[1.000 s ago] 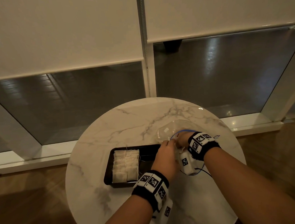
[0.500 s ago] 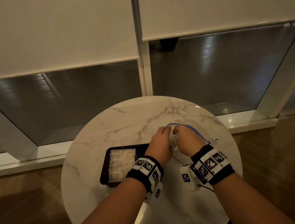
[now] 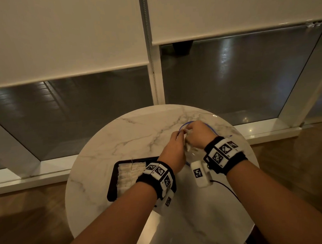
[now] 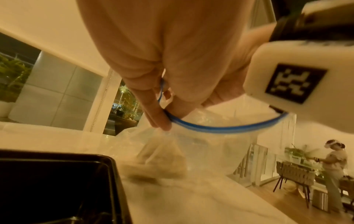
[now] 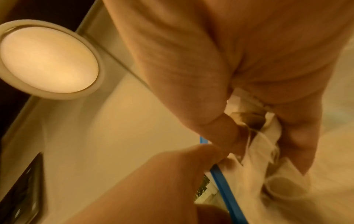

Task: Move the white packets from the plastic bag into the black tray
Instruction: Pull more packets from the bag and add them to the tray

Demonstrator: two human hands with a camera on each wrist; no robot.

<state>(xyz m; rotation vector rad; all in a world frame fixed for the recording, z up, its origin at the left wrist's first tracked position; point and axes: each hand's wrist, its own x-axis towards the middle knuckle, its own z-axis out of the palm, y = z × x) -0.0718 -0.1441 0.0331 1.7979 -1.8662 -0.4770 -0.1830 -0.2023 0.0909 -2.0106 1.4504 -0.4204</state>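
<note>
A clear plastic bag with a blue zip rim lies on the round marble table, right of the black tray. My left hand pinches the blue rim between thumb and fingers. Close beside it, at the bag's mouth, my right hand grips a bunch of white packets. More packets show blurred through the bag wall. Several white packets lie in rows in the tray's left part, and my left wrist hides its right part.
The marble table is small, with its far edge just beyond the bag. A window with half-lowered blinds stands behind it, and wooden floor lies around it. A person stands far off by a chair in the left wrist view.
My right hand has turned from lying across the bag to pointing away from me at its mouth. Both hands have moved farther from me, toward the table's far side.
</note>
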